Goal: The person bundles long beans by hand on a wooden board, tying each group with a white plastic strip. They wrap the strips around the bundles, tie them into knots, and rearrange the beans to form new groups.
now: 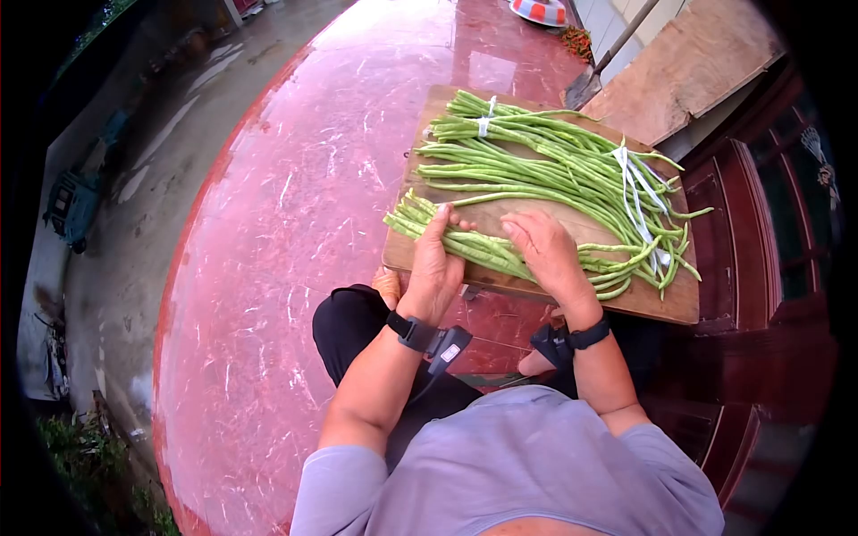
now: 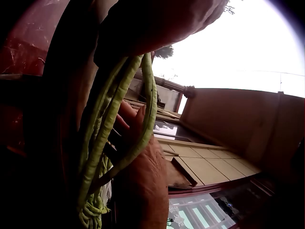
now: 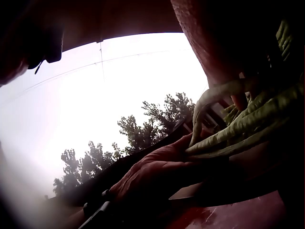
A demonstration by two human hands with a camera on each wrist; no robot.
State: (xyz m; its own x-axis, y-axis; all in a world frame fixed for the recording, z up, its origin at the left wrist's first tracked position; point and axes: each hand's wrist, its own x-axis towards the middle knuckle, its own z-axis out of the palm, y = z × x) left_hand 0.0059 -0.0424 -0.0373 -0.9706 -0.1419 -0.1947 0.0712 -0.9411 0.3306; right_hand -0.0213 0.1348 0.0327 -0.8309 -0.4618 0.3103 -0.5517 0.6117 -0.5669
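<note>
Grey sleeves [image 1: 518, 464] give way to forearms reaching the wooden board [image 1: 652, 302], where the left hand [image 1: 435, 259] curls round the near bundle of long beans [image 1: 483, 247] at its left end and the right hand [image 1: 547, 255] curls over it just beside, so a firm, even squeeze should keep the pods level.

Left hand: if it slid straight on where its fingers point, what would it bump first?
Probably the bigger tied bunch of long beans further up the cutting board. The left hand grips a nearer bundle; only bare board seems between.
</note>
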